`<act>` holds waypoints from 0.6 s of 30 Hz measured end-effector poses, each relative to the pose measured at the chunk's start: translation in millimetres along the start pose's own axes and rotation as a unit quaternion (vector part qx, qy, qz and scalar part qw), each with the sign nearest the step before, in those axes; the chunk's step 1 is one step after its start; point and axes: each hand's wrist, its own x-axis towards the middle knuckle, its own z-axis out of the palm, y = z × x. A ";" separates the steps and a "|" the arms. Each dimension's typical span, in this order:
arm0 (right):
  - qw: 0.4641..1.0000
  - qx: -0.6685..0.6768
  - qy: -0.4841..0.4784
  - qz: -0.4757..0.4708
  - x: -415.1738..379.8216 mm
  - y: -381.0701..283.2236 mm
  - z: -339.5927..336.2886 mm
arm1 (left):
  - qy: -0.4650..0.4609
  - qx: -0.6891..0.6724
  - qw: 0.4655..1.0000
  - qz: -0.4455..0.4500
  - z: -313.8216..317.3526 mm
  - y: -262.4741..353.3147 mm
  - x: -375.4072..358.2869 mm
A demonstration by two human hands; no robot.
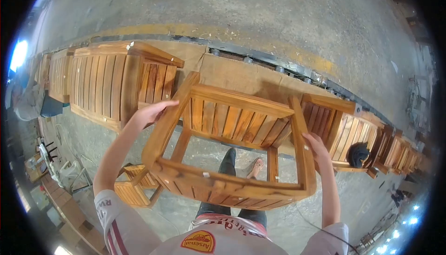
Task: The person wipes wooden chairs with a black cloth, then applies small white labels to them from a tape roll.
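A slatted wooden chair (232, 187) is held tilted in front of my body, its open frame facing up. My left hand (160, 110) is closed around the left side piece, with the thumb on top and the other fingers partly hidden. On the opposite side, my right hand (316, 146) grips the right side piece, its fingers mostly behind the wood. Through the frame I see slats, grey floor and a foot (256, 167) in a sandal. Small pale tags or stickers dot the chair's wood.
More slatted wooden chairs (97, 81) stand on the left, and others (355, 134) on the right, one bearing a black bundle (357, 154). Cardboard (232, 78) lies beyond, beside a metal floor track (278, 68). A smaller wooden piece (132, 193) sits lower left.
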 end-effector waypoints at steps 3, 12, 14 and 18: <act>0.991 -0.114 0.055 -0.036 -13.1 -7.5 30.3 | 0.120 0.089 0.987 0.062 29.1 -13.1 0.1; 0.963 -0.004 0.131 -0.234 -41.9 -60.5 27.7 | 0.115 -0.181 0.967 0.137 35.5 35.3 -70.4; 0.950 0.114 0.145 -0.253 -19.7 -59.6 28.9 | 0.235 -0.131 0.939 0.216 28.5 33.1 -50.5; 0.886 0.274 0.212 -0.309 39.1 -53.1 42.1 | 0.228 -0.153 0.861 0.428 -23.1 -2.8 78.0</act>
